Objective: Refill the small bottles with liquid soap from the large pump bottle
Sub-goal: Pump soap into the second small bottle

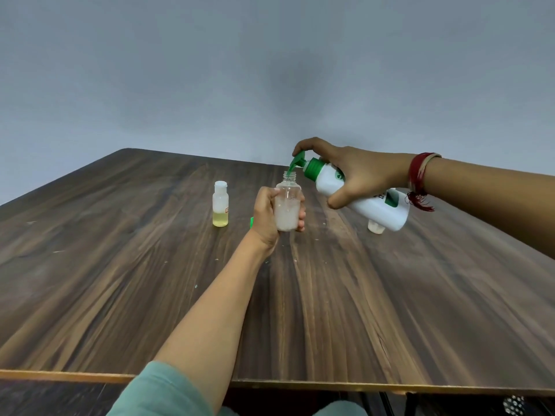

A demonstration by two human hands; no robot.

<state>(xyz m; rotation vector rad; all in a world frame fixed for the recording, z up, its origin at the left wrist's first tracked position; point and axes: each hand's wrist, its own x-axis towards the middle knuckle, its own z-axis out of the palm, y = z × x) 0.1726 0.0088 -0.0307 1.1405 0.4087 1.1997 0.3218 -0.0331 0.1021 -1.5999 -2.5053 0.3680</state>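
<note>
- The fingers [302, 219] of the left hand [270, 214] wrap the small clear bottle [288, 205], which is upright with its mouth up and white soap in its lower half.
- The right hand [357, 175] grips the large pump bottle [372, 202], forefinger on the green pump head [298, 161].
- Its long axis tilts, base low to the right, nozzle pointing down into the small bottle's mouth.
- A capped bottle [220, 205] of yellow liquid stands on the surface [390, 295], left.

Left hand [265, 216] raised on outstretched forearm, fingers [301, 219] wrapped in a grip; right hand [360, 172] reaches in from the right, forefinger pressing down
</note>
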